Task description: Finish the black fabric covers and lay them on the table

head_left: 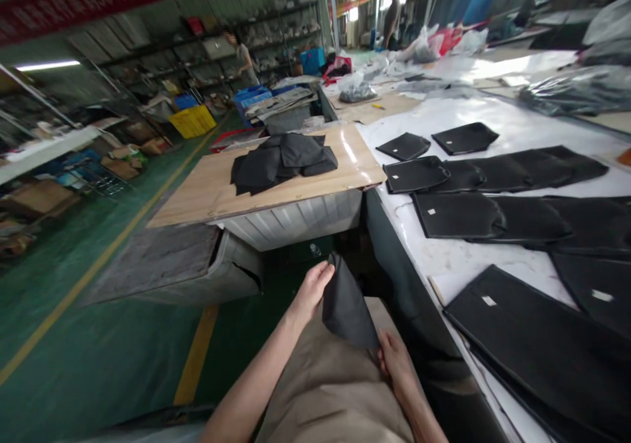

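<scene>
- Looks partway through, judging by the layout: one black piece (348,305) in handling, many others lying about in two separate groupings.
- Seems already set in order on the white-topped table (414,117): overlapping rows (453,216) of flat black pieces, with a small white label (488,300) on the larger one nearest and on several others.
- Seems less sorted on the wooden board (197,193): a loose heap (283,160) of dark pieces, stacked at odd angles; impossible to tell from here whether waiting or already dealt with.
- Leaves at least the held piece unfinished, as a judgement, being off both surfaces.
- Holds that piece in front of the body, over the brown cloth (340,403) across the lap, beside the table edge and apart from it; hard to tell whether touching the cloth.
- Appears plain, dark and fairly matte, thin and pliant, narrow at the top and broader below, slanting down to the right; shows no label on the visible face.
- Pinches the upper end closed between thumb and fingers of the left hand (315,285).
- Grips the lower right corner with the right hand (394,357), with curled fingers; cannot tell how firmly.
</scene>
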### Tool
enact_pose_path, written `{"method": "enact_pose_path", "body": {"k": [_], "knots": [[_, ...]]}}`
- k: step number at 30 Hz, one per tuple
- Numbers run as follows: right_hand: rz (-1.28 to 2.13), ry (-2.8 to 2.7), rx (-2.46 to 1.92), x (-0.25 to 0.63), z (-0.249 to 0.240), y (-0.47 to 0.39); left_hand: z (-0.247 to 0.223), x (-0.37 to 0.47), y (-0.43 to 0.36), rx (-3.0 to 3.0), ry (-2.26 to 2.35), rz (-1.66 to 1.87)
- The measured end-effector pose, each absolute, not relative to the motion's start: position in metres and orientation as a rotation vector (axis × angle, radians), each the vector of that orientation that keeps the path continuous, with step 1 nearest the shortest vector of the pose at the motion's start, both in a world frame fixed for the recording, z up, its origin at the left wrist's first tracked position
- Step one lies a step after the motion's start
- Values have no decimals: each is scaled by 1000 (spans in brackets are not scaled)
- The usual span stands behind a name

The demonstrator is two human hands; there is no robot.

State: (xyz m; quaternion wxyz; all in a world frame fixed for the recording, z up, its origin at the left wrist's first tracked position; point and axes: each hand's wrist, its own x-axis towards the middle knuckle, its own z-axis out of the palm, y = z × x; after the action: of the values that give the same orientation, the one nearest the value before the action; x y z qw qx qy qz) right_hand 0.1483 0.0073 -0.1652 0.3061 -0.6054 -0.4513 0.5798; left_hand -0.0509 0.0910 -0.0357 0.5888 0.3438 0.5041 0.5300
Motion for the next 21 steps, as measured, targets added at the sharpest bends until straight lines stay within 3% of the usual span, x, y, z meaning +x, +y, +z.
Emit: {"method": "enact_pose_path", "body": {"k": [6,9,11,13,18,21], "knots": [[1600,-1000,-1563,147,-158,6,92,-114,242,1108,1435,1876],[1577,-1008,-1546,145,-154,7,128,-140,280,1080,1444,1883],[1538,-1010,-1558,142,-151,6,112,-133,272,1085,1427,1886],[1469,-1016,-1578,141,-146,3,65,-106,242,1084,1385,1818],[1212,-1077,-1649,164,-115,-3,-76,-8,124,1115,1263,874],[948,-1270,-1702,193,-85,-12,-105,41,84,1103,1132,689]]}}
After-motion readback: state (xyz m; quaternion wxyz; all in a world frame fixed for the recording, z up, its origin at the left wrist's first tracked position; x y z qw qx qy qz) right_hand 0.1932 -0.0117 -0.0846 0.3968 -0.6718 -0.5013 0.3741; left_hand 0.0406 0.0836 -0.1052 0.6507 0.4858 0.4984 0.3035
